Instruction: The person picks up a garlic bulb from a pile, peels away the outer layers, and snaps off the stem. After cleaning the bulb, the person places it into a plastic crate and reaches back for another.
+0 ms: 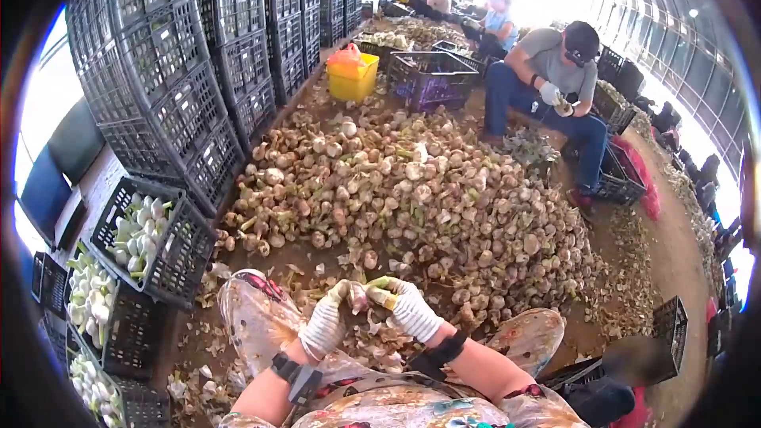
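In front of my lap, both gloved hands meet at a garlic bulb [358, 299] with a purplish skin. My left hand [326, 322], in a white knit glove with a dirty palm side, has its fingers closed on the bulb's left side. From the right, my right hand [409, 311] pinches the same bulb with gloved fingers; the fingertips look yellowish green. Just beyond the hands spreads a large heap of unpeeled garlic bulbs [396, 190]. Loose garlic skins [210, 388] litter the floor around my legs.
Crates of whitish garlic [139, 242] stand along my left. Tall stacks of black crates [151, 55] rise behind them. A yellow bucket [353, 78] and a dark crate [428, 79] sit past the heap. A seated co-worker [547, 71] handles garlic at the right; other people sit farther back.
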Motion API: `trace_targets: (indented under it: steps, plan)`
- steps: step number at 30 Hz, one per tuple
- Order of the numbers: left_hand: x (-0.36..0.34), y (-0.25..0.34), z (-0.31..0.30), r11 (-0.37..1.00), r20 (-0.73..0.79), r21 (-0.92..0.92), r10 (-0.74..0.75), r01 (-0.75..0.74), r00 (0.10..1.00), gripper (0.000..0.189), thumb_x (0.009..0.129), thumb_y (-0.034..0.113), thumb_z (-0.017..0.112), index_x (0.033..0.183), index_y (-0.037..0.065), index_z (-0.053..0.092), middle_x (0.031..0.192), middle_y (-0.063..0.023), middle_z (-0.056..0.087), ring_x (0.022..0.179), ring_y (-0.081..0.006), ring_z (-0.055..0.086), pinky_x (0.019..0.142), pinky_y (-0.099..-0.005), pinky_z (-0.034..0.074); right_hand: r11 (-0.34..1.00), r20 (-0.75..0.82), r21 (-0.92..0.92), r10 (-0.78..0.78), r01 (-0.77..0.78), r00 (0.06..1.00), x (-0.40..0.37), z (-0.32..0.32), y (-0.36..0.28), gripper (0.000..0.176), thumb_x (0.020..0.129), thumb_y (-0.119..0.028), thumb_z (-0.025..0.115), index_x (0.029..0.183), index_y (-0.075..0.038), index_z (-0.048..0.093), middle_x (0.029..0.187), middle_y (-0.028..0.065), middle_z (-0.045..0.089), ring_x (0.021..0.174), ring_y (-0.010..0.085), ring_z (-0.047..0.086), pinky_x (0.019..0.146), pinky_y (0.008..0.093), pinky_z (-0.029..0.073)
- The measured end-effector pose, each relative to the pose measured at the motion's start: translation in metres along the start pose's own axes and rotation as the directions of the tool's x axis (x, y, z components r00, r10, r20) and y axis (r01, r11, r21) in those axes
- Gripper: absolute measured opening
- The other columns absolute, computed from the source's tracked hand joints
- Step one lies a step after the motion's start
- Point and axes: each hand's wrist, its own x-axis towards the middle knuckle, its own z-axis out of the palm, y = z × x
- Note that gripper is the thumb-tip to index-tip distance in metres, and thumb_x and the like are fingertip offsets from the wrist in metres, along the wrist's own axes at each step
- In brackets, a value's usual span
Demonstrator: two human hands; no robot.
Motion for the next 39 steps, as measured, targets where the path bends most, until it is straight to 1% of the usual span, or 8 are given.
trace_targets:
  steps: [4,6,12,16,23,26,30,39]
  plan:
    - [-0.016,0.018,0.032,0.811,-0.067,0.567,0.222,-0.146,0.973,0.053,0.084,0.009,0.063,0.13,0.006,0.036,0.099,-0.0038,0.051,0.089,-0.0125,0.05,0.083,-0.0264,0.044,0.992,0.007,0.093,0.082,-0.082,0.997,0.0,-0.003,0.002,0.019,0.089,-0.018,0.059,0.102,-0.003,0.059,0.087,0.0012,0.06,0.072,0.0078,0.056,0.065,0.0213,0.047]
    - [-0.014,0.017,0.02,0.271,0.211,0.903,0.395,-0.333,0.894,0.062,0.075,0.004,0.072,0.127,0.003,0.04,0.106,-0.0049,0.05,0.095,-0.0124,0.049,0.086,-0.0259,0.043,1.0,-0.003,-0.027,-0.013,0.013,1.0,0.002,-0.001,0.005,0.02,0.089,-0.017,0.059,0.102,-0.001,0.058,0.086,0.0038,0.062,0.066,0.0111,0.059,0.059,0.0246,0.049]
    - [-0.008,0.011,0.012,0.877,-0.13,0.476,0.14,-0.062,0.982,0.038,0.083,0.025,0.065,0.112,0.004,0.052,0.092,-0.0029,0.056,0.079,-0.0127,0.053,0.073,-0.0244,0.047,0.964,0.003,-0.263,-0.044,0.044,0.999,0.005,-0.001,-0.002,0.014,0.088,-0.01,0.058,0.1,-0.002,0.062,0.088,0.0003,0.062,0.08,0.0059,0.053,0.073,0.0217,0.045]
    - [-0.009,0.018,0.005,0.982,-0.07,0.056,-0.176,0.18,0.982,0.05,0.083,0.053,0.054,0.102,0.007,0.058,0.081,-0.0035,0.058,0.063,-0.0147,0.055,0.056,-0.0294,0.047,0.624,0.163,-0.707,-0.314,0.333,0.935,0.003,0.008,-0.026,0.014,0.086,-0.002,0.057,0.099,-0.003,0.062,0.084,0.0047,0.063,0.075,0.0082,0.054,0.069,0.0236,0.045]
    - [0.002,0.012,-0.001,0.963,-0.075,-0.177,-0.22,0.204,0.973,0.057,0.083,0.06,0.049,0.108,0.009,0.057,0.085,-0.0046,0.061,0.068,-0.0174,0.056,0.063,-0.0301,0.048,0.993,-0.017,-0.082,-0.09,0.089,0.996,0.002,0.016,-0.013,0.018,0.089,-0.008,0.056,0.106,-0.003,0.059,0.095,-0.0003,0.061,0.083,0.0077,0.054,0.072,0.0227,0.046]
    - [-0.006,0.026,0.003,0.95,-0.079,0.149,-0.266,0.275,0.961,0.058,0.083,0.062,0.047,0.108,0.01,0.056,0.089,-0.0046,0.06,0.081,-0.0168,0.056,0.073,-0.0284,0.048,0.988,-0.039,-0.145,-0.051,0.045,0.998,-0.003,0.021,-0.014,0.02,0.089,-0.011,0.057,0.107,-0.003,0.059,0.096,-0.0016,0.06,0.084,0.0052,0.052,0.073,0.0195,0.044]
    - [-0.009,0.009,0.014,0.641,-0.027,0.715,0.425,-0.28,0.905,0.045,0.081,0.019,0.069,0.116,0.005,0.044,0.1,-0.0046,0.056,0.092,-0.0128,0.054,0.084,-0.03,0.047,0.978,-0.127,-0.071,-0.205,0.197,0.97,0.009,0.017,0.009,0.018,0.089,-0.011,0.057,0.105,-0.004,0.061,0.091,-0.0022,0.061,0.08,0.004,0.051,0.071,0.0192,0.043]
    - [0.002,0.024,0.019,0.322,0.081,0.883,0.611,-0.341,0.788,0.046,0.073,0.007,0.073,0.108,0.005,0.044,0.094,-0.0087,0.058,0.081,-0.0168,0.057,0.073,-0.0298,0.048,0.83,-0.141,-0.423,-0.456,0.363,0.879,0.013,0.028,0.004,0.01,0.089,-0.006,0.056,0.098,-0.003,0.061,0.084,-0.0022,0.06,0.075,0.0045,0.05,0.066,0.0203,0.043]
